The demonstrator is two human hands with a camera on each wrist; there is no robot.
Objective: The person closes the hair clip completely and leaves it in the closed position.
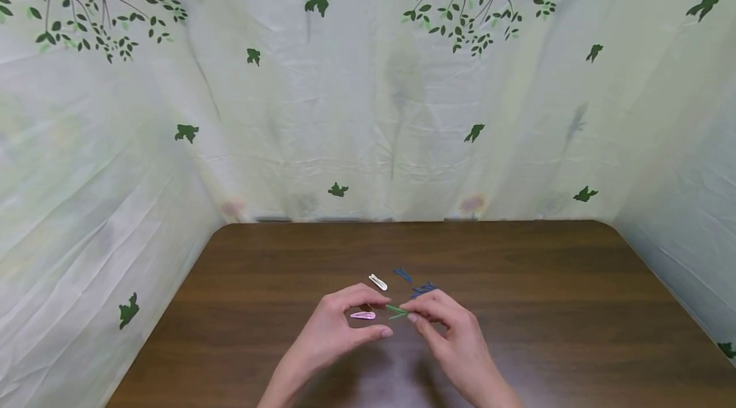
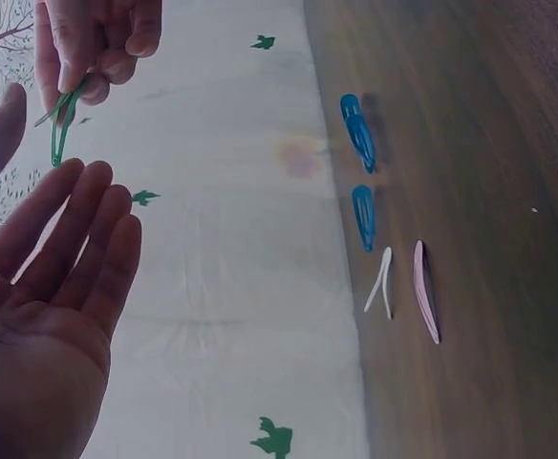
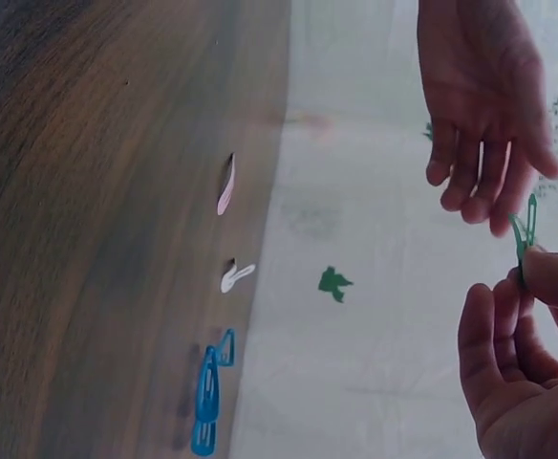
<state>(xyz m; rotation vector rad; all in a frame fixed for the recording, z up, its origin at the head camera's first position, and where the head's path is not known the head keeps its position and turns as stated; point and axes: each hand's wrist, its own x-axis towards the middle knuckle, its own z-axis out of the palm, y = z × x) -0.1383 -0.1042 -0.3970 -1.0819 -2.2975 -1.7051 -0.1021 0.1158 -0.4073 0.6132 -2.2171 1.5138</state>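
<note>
Thumb and index finger of my right hand (image 1: 454,328) pinch a green snap hair clip (image 1: 395,311) above the table. The clip's two arms are spread apart, as the right wrist view also shows on the green clip (image 3: 531,222). My left hand (image 1: 330,328) faces it with fingers extended and thumb held apart. In the left wrist view its index fingertip is right at the clip's narrow end. Beyond the left hand lie a pink hair clip (image 1: 363,315) and a white hair clip (image 1: 377,281), the white one sprung open.
Several blue hair clips lie on the brown wooden table (image 1: 259,306) beyond the right hand: one apart (image 1: 402,275) and a small cluster (image 1: 423,290). A pale curtain (image 1: 356,108) printed with leaves and birds hangs around the table's back and sides.
</note>
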